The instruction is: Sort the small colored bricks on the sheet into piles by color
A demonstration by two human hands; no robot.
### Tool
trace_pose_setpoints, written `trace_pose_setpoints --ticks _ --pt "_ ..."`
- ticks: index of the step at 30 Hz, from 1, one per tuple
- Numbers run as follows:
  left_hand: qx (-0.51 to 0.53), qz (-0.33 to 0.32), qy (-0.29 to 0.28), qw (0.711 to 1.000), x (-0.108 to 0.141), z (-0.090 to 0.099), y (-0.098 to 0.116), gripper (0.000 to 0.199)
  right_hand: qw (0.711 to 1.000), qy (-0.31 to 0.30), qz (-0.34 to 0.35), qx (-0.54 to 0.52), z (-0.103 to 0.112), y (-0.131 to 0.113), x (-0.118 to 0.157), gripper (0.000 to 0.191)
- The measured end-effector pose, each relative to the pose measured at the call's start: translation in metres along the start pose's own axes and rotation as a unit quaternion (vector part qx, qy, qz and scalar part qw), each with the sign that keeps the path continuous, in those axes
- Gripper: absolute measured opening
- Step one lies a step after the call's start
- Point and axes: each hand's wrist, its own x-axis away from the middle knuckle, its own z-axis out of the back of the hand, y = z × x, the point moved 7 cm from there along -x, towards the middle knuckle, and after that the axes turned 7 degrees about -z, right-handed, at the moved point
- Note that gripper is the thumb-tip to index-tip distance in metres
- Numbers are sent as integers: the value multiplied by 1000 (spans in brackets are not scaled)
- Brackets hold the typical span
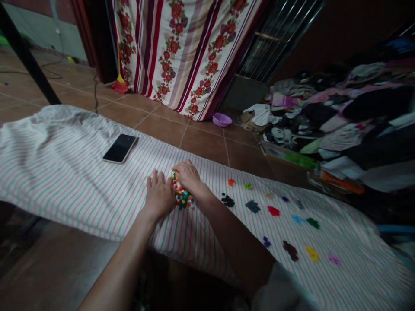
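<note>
A heap of small mixed-colour pieces [183, 198] lies on the striped cloth [84, 172]. Against its left side rests my left hand [159, 193], palm down with fingers spread. My right hand [187, 172] is at the heap's upper right, its fingers curled and pressed together at the top edge; whatever they hold is too small to make out. Right of my right forearm, the cloth bears several single-colour piles, among them black [228, 201], grey [253, 206], red [273, 211], brown [290, 251] and yellow [312, 253].
A phone [120, 148] lies on the cloth to the left. Beyond the cloth are a tiled floor, a purple basin [222, 119], a hanging floral curtain [181, 56] and a red broom [119, 85]. Clothes [350, 116] are heaped at the right.
</note>
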Motion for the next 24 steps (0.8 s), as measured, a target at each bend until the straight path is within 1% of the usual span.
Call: trace_pose_setpoints --ticks 3,6,8,11,14,17,21,24 --pt "0 -1 1 1000 -1 -1 -1 48 1000 14 -6 -19 -4 0 -4 28" --pt "-1 -2 10 1000 -3 -1 -1 48 998 43 23 -49 -3 -5 -4 25" --pt "-4 -4 22 1000 -3 -1 -1 48 995 63 40 -64 0 -7 -1 24" --pt "-10 -5 31 999 -3 -2 0 48 989 97 25 -106 8 -2 5 25" --pt "-15 -7 33 999 -2 -3 1 48 977 131 1 -171 17 9 15 27" --pt "-21 -8 32 999 -3 -3 2 48 957 160 -15 -241 25 23 29 25" --pt "-28 -12 37 999 -4 -5 6 48 935 192 -50 -293 30 47 60 23" --pt "-27 -31 49 998 -5 -10 12 49 920 217 -91 -315 31 72 88 23"
